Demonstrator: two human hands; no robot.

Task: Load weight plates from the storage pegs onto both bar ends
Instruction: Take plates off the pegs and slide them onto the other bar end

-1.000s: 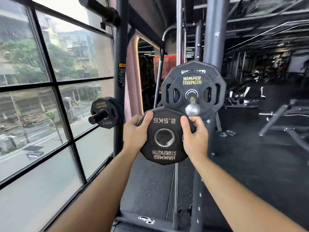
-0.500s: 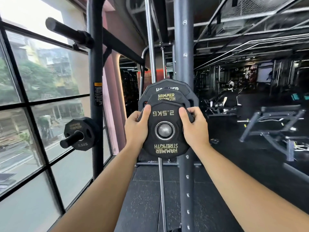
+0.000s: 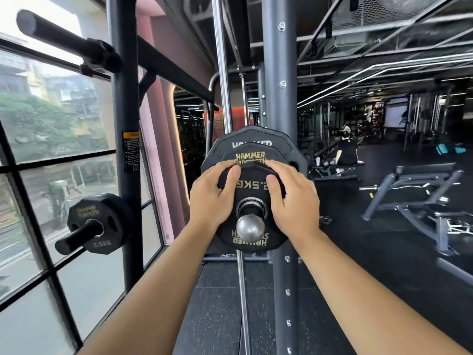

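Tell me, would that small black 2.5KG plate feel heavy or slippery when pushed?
Probably light: the small black 2.5KG plate is the smallest on the steel bar end. Its matte surface looks grippy. Threaded on, it should slide, not roll.

both hands (image 3: pixel 252 198) gripping 2.5 kg plate (image 3: pixel 252 199), threaded on bar end (image 3: pixel 250 228)

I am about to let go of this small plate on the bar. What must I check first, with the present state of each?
1. Bar end through the small plate hole: ok.
2. Left hand and right hand both grip it: ok.
3. Small plate pressed flat against the bigger plates behind: cannot tell.
4. Fingers out of the gap behind its top edge: not ok, they curl over it.
5. Spare plate waiting on the storage peg: ok.
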